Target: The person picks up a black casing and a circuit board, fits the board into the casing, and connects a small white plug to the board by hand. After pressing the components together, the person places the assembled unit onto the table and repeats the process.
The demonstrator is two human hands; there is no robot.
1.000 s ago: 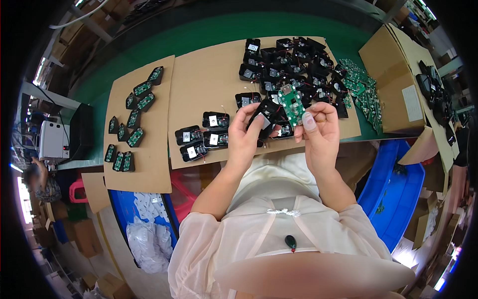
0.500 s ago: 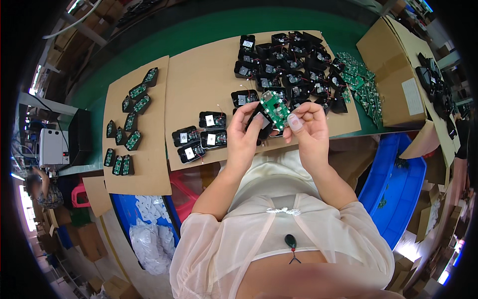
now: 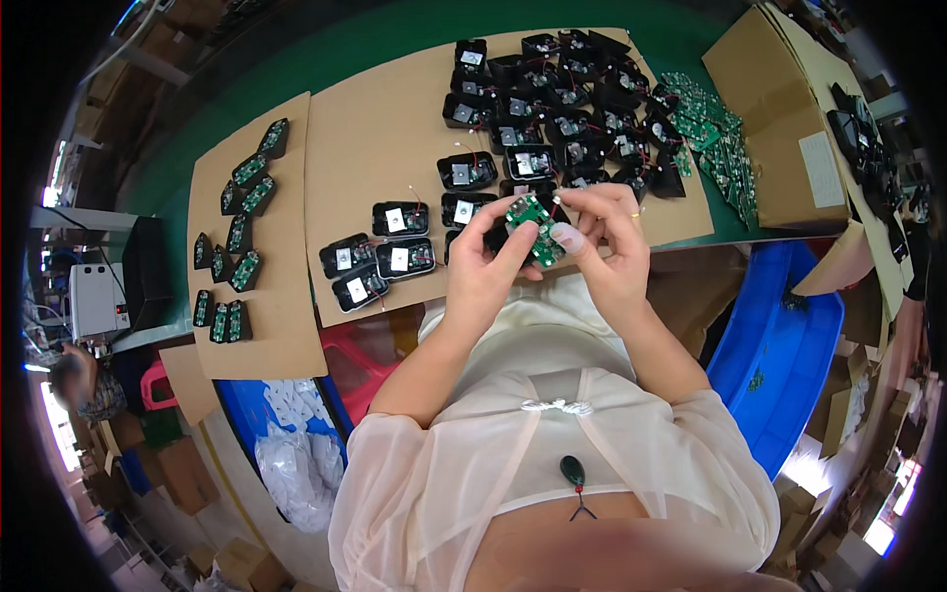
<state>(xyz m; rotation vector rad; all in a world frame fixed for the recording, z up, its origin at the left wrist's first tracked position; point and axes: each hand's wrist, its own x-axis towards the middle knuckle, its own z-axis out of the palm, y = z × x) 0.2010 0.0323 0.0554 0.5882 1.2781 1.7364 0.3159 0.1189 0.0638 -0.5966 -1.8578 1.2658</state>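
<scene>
Between my two hands, over the table's near edge, is a green circuit board (image 3: 541, 233). My left hand (image 3: 483, 264) is closed on it, thumb pressed on its face; a dark casing partly shows beneath, mostly hidden by the fingers. My right hand (image 3: 614, 242) grips the board's right edge, its thumb wearing a pale cover. By the right index fingertip shows a small white wire plug (image 3: 556, 200) with red wire; whether the finger touches it I cannot tell. Closest on the table are open black casings (image 3: 405, 259) with white squares inside.
Many more black casings with wires (image 3: 533, 109) crowd the cardboard sheet (image 3: 365, 128). Casings with green boards (image 3: 240, 233) stand at the left. Loose circuit boards (image 3: 725, 158) are heaped beside a cardboard box (image 3: 769, 109). Blue trays (image 3: 764, 365) sit below at the right.
The board has tilted and come lower between my hands. My left thumb now lies on its face, and the right index finger has reached up to the white plug. The view has shifted slightly.
</scene>
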